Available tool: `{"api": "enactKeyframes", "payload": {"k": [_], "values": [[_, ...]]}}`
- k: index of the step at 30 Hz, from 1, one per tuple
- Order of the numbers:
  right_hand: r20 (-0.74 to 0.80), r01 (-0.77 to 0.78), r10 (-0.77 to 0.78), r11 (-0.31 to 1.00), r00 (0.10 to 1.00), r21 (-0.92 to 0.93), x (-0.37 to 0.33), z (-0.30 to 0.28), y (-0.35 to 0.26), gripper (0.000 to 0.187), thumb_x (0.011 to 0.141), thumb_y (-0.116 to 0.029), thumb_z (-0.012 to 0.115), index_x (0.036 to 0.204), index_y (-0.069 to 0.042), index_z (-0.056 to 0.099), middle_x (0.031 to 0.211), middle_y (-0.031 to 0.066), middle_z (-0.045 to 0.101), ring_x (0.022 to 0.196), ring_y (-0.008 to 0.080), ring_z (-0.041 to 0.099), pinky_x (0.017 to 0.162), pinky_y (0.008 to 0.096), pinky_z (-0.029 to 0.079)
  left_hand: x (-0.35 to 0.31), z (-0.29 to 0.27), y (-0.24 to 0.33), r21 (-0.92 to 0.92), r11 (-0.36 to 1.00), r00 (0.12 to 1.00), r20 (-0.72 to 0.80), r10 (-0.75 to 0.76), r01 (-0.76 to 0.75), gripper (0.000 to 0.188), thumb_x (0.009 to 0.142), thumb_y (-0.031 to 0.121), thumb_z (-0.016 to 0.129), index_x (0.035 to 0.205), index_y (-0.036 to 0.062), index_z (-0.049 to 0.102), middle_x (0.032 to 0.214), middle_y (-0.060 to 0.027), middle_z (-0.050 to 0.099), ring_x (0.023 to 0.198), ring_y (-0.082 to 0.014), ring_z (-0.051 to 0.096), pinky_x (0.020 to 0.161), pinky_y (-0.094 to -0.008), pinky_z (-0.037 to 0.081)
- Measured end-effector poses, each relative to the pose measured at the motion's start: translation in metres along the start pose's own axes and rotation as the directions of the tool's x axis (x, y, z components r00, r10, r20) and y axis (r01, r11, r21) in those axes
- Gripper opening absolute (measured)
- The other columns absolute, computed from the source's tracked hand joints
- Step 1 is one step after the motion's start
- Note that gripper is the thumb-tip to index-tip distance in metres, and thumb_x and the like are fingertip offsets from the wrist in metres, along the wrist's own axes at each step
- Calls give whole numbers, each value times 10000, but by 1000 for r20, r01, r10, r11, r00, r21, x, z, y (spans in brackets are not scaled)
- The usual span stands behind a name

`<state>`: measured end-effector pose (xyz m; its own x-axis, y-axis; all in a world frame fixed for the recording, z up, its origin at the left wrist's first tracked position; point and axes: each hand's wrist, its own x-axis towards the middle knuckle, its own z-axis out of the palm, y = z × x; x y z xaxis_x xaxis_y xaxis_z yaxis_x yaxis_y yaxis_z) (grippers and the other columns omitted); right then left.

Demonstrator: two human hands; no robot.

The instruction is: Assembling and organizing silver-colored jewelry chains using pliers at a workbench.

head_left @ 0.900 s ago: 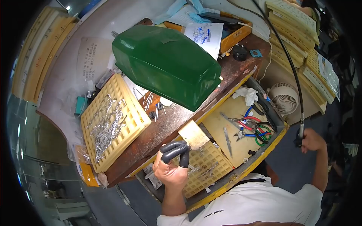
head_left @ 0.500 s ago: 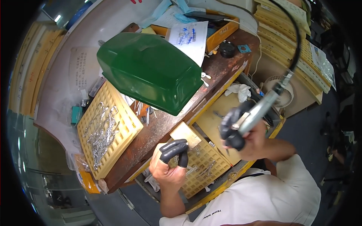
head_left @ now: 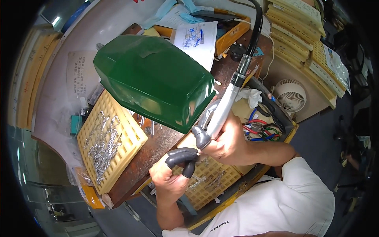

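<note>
Nearest of all comes the white shirt (head_left: 272, 197), and out of its sleeves reach the two hands, meeting close together over the front edge of the table (head_left: 162, 142). The left hand (head_left: 171, 172) is drawn into a narrow pinch, black covers (head_left: 179, 157) sleeving its fingers, with a tiny bright piece (head_left: 198, 153) at the very tips, too small to make out in shape. Right beside it, the right hand (head_left: 227, 144) is wrapped around the handpiece (head_left: 222, 118), and what a gleam on that tool: a slim silver cylinder, smooth and shiny, tilted with its upper end leaning right, a dark band around the neck, and a glossy black hose (head_left: 256, 29) curving up from the top. Its working end is hidden by the fingers. Below the hands, a pale wooden block (head_left: 188, 141) peeks out, and the yellow-edged drawer (head_left: 237, 194) holds a gridded tray (head_left: 199, 199) with silvery chains, plus colourful-handled pliers (head_left: 258, 126) to the right. Further on, a big green lamp shade (head_left: 154, 75) overhangs the table, with a second yellow tray (head_left: 133, 132) to its left, heaped with glittering chain (head_left: 102, 148). Beyond, a white fan (head_left: 290, 95) sits at right, below stacked yellow trays (head_left: 292, 37).
</note>
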<state>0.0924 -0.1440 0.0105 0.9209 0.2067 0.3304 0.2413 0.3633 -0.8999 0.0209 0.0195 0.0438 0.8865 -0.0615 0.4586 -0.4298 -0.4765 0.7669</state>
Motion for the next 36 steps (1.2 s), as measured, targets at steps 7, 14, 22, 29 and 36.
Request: {"api": "enactKeyframes", "payload": {"k": [7,14,22,29,36], "values": [[73,145,-130,951,989,-272,7,-4,-15,320,784,-33,708,941,-28,429,669,24,510,574,117,526,545,293,452,2,-1,2,55,998,1000,7,29,-29,282,723,-125,733,962,23,739,873,-86,739,703,-136,677,643,-251,536],[97,184,-162,933,982,-308,7,-6,-16,326,776,-103,745,885,-23,448,697,65,547,588,197,578,565,337,479,5,-2,7,102,994,999,30,33,-36,280,718,-116,740,960,26,740,892,-90,740,700,-138,677,644,-253,536],[94,150,-128,948,987,-282,6,-6,-19,356,746,-105,774,882,-28,455,701,65,550,595,204,583,568,339,481,3,-3,5,111,993,999,40,35,-39,267,719,-97,752,958,22,739,895,-102,739,708,-146,687,646,-252,542],[102,116,-92,956,991,-269,6,-7,-18,342,751,-97,773,871,-26,462,703,94,567,595,231,612,562,357,492,5,-2,5,118,991,997,50,62,-67,274,704,-111,750,949,9,726,897,-123,737,744,-190,716,688,-278,567],[142,220,-185,928,973,-300,6,-8,-13,424,758,-121,834,963,-43,471,711,15,575,602,109,589,559,281,491,4,-2,8,151,986,997,47,69,-75,265,696,-118,751,931,0,716,881,-138,733,746,-215,721,697,-283,572]]}}
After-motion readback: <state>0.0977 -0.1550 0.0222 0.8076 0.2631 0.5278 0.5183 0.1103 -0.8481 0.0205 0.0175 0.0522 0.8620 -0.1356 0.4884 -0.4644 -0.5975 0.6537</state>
